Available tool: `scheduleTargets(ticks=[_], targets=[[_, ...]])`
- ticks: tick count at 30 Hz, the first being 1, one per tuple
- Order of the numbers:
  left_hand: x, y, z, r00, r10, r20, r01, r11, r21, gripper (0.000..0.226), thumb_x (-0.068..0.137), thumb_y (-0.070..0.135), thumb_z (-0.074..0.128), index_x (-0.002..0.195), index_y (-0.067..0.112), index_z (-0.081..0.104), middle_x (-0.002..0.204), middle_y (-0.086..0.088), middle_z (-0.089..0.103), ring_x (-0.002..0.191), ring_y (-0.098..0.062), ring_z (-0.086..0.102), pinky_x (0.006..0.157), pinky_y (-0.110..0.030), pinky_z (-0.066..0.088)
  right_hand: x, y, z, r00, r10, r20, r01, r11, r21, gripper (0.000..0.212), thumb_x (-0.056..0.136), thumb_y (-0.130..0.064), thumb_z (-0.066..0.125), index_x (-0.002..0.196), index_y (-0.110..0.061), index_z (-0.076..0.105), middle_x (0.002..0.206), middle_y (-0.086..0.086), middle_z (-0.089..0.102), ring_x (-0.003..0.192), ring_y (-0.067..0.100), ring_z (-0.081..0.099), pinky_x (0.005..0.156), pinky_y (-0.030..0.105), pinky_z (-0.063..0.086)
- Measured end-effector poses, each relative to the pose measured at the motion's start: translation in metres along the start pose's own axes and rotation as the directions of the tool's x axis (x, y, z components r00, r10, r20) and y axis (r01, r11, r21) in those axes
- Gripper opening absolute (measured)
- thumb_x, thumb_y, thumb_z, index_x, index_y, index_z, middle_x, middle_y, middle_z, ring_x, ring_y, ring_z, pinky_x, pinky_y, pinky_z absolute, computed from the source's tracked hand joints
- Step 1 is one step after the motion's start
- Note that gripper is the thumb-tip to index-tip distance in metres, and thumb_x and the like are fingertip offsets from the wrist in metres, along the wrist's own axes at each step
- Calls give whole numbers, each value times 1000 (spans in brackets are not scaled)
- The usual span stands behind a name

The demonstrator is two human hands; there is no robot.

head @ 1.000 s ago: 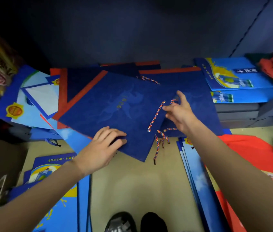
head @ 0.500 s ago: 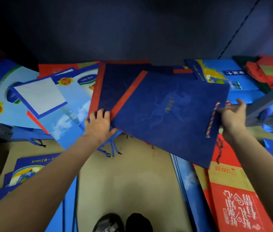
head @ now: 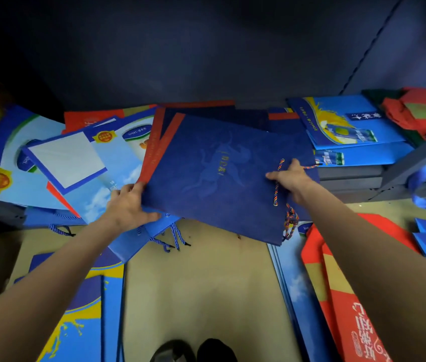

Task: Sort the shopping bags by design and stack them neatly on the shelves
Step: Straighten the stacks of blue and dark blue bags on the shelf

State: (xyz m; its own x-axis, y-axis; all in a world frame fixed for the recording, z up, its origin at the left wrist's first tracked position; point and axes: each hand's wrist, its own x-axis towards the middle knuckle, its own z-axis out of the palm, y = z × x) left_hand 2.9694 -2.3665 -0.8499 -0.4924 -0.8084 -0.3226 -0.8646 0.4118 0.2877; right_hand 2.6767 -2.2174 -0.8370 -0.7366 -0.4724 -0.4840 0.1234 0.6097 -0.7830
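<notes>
A dark navy bag (head: 214, 176) with a red side strip and a faint horse print lies tilted on top of a loose pile on the low shelf. My left hand (head: 128, 206) grips its lower left corner, thumb under the edge. My right hand (head: 291, 178) holds its right edge by the multicoloured cord handle (head: 277, 186). More navy bags with red trim (head: 159, 131) lie underneath. Light blue sky-print bags (head: 94, 163) spread out to the left.
A stack of blue and yellow bags (head: 342, 126) sits on the shelf at right, with red and green bags (head: 420, 111) behind. Red bags (head: 347, 304) and blue bags (head: 76, 322) lie on the beige floor (head: 201, 288). My shoes (head: 193, 351) show at the bottom.
The navy bag has slid left and squared up over the pile. My right hand moved left with its handle edge; my left hand shifted to the bag's lower left corner.
</notes>
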Motion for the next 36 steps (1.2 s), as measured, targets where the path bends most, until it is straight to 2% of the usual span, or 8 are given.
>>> scheduleTargets(ticks=[4, 10, 16, 20, 23, 29, 33, 36], targets=[[-6, -5, -12, 968, -247, -49, 154, 734, -661, 58, 76, 22, 72, 127, 4, 51, 113, -9, 56, 101, -22, 52, 86, -28, 38, -17, 1, 22, 995, -58, -75, 26, 928, -371, 70, 81, -7, 65, 139, -8, 26, 140, 15, 37, 126, 33, 40, 99, 37, 37], [-27, -44, -12, 721, -625, -298, 212, 609, -764, 15, 88, 14, 58, 100, 7, 63, 102, -21, 62, 102, -33, 58, 82, -38, 44, -62, 2, 66, 982, -185, 45, 172, 759, -628, 74, 85, -13, 61, 144, -19, 17, 145, 14, 24, 131, 38, 24, 103, 43, 31], [-36, -59, -13, 663, -725, -185, 108, 337, -935, 20, 89, 10, 56, 107, 17, 49, 83, -6, 50, 60, -12, 43, 59, -23, 37, -60, -7, 61, 984, -179, 24, 180, 975, -133, 79, 83, -2, 63, 147, -19, 20, 139, 12, 35, 126, 29, 41, 103, 32, 34], [-36, -48, -23, 596, -736, -323, -22, 386, -922, 23, 90, 5, 49, 111, 8, 57, 99, -5, 51, 83, -14, 49, 66, -14, 39, -61, -20, 43, 963, -252, 98, 221, 941, 255, 77, 84, 11, 54, 147, -18, 21, 119, 3, 56, 114, 27, 55, 96, 47, 46], [-45, -37, -39, 530, -772, -350, -57, 380, -923, 27, 89, 8, 47, 113, 5, 59, 102, -12, 58, 90, -18, 54, 76, -22, 44, -70, -36, 35, 927, -343, 151, 269, 890, 369, 75, 85, 18, 47, 145, -20, 25, 123, 7, 56, 96, 21, 61, 81, 39, 54], [-44, 6, -54, 694, -625, -358, -82, 425, -901, 32, 91, 12, 47, 123, 9, 49, 96, -1, 50, 81, -15, 48, 74, -23, 44, -72, -65, -5, 938, -340, -60, 325, 810, 488, 66, 81, 21, 39, 132, -21, 40, 100, -1, 60, 74, 12, 60, 47, 18, 46], [-29, 68, -39, 884, -378, -274, -130, 365, -922, 43, 92, 8, 46, 134, 11, 36, 103, -2, 48, 79, -11, 49, 87, -29, 43, -51, -43, -63, 906, -198, -375, 385, 754, 532, 59, 73, 19, 36, 100, -31, 51, 100, 6, 57, 79, 19, 55, 62, 28, 45], [-18, 103, -15, 928, -189, -322, -144, 615, -775, 50, 89, 4, 51, 136, 8, 37, 123, -11, 50, 90, -18, 52, 95, -33, 43, -41, -16, -87, 866, -65, -496, 327, 823, 464, 49, 76, 12, 38, 92, -33, 48, 103, 10, 50, 72, 20, 47, 53, 24, 40]])
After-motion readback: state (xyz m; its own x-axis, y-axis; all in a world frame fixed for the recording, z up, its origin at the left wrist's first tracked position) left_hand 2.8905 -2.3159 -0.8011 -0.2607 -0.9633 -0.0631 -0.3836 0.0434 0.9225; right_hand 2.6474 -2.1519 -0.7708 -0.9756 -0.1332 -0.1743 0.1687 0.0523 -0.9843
